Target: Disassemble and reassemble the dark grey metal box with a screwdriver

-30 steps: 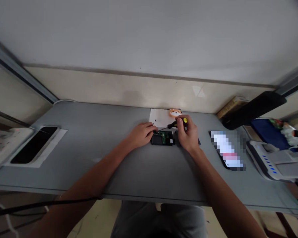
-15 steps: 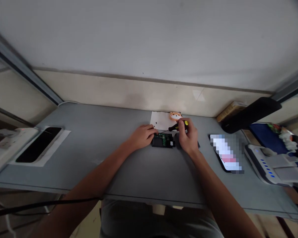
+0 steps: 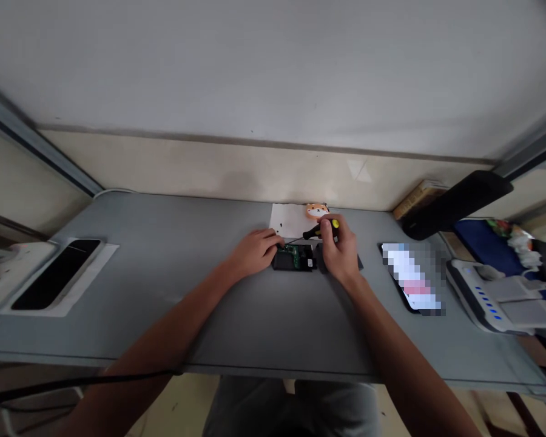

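Observation:
An opened black device with a green circuit board (image 3: 295,257) lies flat on the grey table. My left hand (image 3: 256,251) has its fingers curled together at the device's far left corner, gripping its edge. In my right hand (image 3: 341,250) is a black-and-yellow screwdriver (image 3: 311,233), held nearly level with its shaft pointing left. The tip reaches the board's far left part beside my left fingertips; its exact contact is hidden. Partly under my right hand lies a flat dark piece (image 3: 359,262), perhaps a cover.
Behind the device, a white paper sheet (image 3: 289,220) bears small black bits and an orange-and-white animal-face item (image 3: 317,210). A phone (image 3: 57,274) lies left; a lit phone (image 3: 409,276) lies right. Farther right are a black cylinder (image 3: 457,205) and a white power strip (image 3: 475,297).
The whole view has shifted slightly, so things sit a little farther left. Both hands keep nearly the same pose, with the screwdriver still angled at the device's far left corner.

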The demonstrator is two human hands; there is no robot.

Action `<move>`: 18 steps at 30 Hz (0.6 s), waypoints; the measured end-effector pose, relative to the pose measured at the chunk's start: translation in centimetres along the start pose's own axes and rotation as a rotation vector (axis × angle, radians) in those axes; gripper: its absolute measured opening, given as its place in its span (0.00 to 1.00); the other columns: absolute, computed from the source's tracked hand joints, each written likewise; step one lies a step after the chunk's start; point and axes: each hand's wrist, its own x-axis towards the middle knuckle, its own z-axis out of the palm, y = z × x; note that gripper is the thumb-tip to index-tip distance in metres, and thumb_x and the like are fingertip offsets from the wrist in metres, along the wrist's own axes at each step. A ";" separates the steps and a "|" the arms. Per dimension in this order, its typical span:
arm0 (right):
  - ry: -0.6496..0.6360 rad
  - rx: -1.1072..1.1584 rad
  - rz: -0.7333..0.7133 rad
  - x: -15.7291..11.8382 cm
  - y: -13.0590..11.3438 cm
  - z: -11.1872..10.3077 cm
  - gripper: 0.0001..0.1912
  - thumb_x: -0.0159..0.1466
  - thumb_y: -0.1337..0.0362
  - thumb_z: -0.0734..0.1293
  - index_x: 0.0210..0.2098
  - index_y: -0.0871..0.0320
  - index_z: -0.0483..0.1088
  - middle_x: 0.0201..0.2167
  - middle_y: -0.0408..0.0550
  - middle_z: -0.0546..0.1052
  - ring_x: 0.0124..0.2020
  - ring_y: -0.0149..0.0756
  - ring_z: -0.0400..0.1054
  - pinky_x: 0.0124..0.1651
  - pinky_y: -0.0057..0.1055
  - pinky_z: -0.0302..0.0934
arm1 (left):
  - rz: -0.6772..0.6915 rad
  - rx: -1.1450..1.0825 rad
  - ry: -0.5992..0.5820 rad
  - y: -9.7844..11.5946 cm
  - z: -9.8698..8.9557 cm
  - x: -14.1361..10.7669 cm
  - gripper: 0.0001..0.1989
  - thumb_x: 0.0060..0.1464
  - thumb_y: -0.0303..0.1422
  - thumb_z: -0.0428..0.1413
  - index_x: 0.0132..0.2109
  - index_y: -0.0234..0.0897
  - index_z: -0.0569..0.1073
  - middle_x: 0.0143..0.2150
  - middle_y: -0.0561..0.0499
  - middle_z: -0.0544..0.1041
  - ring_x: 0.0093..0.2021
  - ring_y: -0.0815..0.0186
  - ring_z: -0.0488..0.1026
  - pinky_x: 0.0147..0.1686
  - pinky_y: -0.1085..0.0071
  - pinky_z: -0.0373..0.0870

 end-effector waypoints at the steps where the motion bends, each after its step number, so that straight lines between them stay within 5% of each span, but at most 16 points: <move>1: 0.002 -0.002 -0.002 0.0 0.0 0.0 0.21 0.71 0.44 0.58 0.38 0.54 0.69 0.23 0.41 0.71 0.22 0.31 0.62 0.28 0.30 0.56 | -0.002 -0.001 -0.002 0.0 0.0 0.0 0.17 0.61 0.23 0.47 0.46 0.40 0.79 0.44 0.48 0.81 0.45 0.59 0.78 0.50 0.61 0.74; 18: -0.006 -0.004 0.025 0.1 0.2 0.0 0.22 0.70 0.43 0.59 0.38 0.54 0.70 0.23 0.41 0.72 0.23 0.32 0.63 0.28 0.30 0.56 | -0.007 0.004 -0.005 0.1 -0.1 0.0 0.19 0.61 0.23 0.47 0.50 0.41 0.79 0.47 0.47 0.81 0.48 0.59 0.78 0.54 0.58 0.74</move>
